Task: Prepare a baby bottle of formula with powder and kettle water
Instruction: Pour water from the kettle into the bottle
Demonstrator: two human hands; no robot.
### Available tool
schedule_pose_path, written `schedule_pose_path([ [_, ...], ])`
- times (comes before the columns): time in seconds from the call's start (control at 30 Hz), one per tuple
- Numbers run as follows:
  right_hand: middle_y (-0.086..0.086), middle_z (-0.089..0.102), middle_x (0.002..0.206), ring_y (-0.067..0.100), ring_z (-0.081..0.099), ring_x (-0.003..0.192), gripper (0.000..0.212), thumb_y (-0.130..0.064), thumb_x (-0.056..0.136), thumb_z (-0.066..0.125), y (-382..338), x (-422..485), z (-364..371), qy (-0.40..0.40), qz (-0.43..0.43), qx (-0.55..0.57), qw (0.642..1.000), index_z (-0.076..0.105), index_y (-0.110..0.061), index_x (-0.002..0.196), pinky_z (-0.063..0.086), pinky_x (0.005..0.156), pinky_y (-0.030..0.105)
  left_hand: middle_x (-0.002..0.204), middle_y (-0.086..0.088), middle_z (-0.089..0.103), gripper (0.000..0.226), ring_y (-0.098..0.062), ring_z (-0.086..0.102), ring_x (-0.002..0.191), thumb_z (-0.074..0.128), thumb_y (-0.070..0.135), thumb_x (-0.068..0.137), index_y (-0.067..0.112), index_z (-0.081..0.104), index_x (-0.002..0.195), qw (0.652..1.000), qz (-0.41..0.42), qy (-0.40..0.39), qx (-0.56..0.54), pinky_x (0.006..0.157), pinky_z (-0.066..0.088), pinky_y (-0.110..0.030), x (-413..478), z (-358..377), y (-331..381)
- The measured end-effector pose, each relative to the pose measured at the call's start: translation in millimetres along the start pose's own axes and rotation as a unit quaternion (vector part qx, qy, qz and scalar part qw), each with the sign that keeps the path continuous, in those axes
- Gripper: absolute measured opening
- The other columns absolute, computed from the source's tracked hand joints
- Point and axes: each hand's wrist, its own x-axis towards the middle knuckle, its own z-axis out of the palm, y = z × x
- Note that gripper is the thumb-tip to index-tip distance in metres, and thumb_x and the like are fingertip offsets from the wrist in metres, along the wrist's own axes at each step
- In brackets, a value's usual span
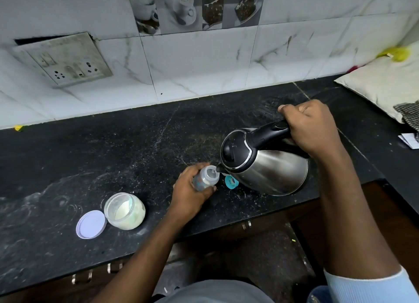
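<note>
Near the front edge of the counter (113,157): bottle (207,178) gripped in left hand (189,191), fingers curled round its body; its long axis leans right, open mouth toward kettle (267,169); spout at the mouth's rim, kettle tipped left; right hand (310,130) fisted round the black handle; bottle small, clear, colour-printed; teal ring (231,181) just beside it; fill level can't be told.

Black stone counter (113,148) under white marble-tiled wall (204,64) with switchboard (63,60)

This is a home kitchen: stone counter (113,155), tiled wall (204,60) (coffee-cup pictures (195,8)).
</note>
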Motion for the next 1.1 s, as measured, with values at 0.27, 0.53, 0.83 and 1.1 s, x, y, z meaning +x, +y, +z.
schedule_pose_path([
  [0.27,0.0,0.023,0.044,0.018,0.025,0.043,0.06,-0.028,0.095,0.06,-4.0,-0.3,1.8,-0.004,-0.01,-0.012,1.0,0.028,-0.007,0.05,0.028,0.052,0.039,0.13,0.014,0.068,0.064,-0.013,0.065,0.124,0.091,0.019,0.071,0.045,0.067,0.124,1.0,-0.008,-0.004,-0.016,0.108,0.054,-0.05,1.1,0.4,-4.8],
  [0.53,0.002,0.024,0.044,0.018,0.024,0.042,0.059,-0.027,0.095,0.06,-6.6,0.2,0.7,0.001,-0.011,-0.016,1.0,0.029,-0.008,0.049,0.028,0.051,0.039,0.13,0.016,0.068,0.066,-0.009,0.064,0.125,0.092,0.015,0.072,0.04,0.068,0.127,1.0,-0.007,-0.003,-0.007,0.11,0.053,-0.047,0.4,-1.9,-6.2],
  [0.83,0.001,0.023,0.042,0.019,0.026,0.042,0.059,-0.029,0.095,0.06,-8.9,0.1,0.9,0.0,-0.005,-0.033,0.999,0.027,-0.011,0.049,0.024,0.05,0.039,0.13,0.016,0.068,0.064,-0.008,0.064,0.125,0.092,0.012,0.073,0.036,0.068,0.128,1.0,-0.009,-0.006,0.003,0.109,0.053,-0.046,-1.3,-4.9,-8.1],
  [1.1,0.003,0.024,0.045,0.019,0.026,0.044,0.06,-0.032,0.095,0.059,-8.7,0.1,3.9,0.002,-0.005,-0.039,0.999,0.03,-0.004,0.051,0.03,0.051,0.041,0.128,0.017,0.068,0.064,-0.008,0.064,0.122,0.093,0.013,0.073,0.041,0.067,0.126,1.0,-0.016,-0.011,0.003,0.107,0.054,-0.049,-4.4,-6.2,-8.5],
])
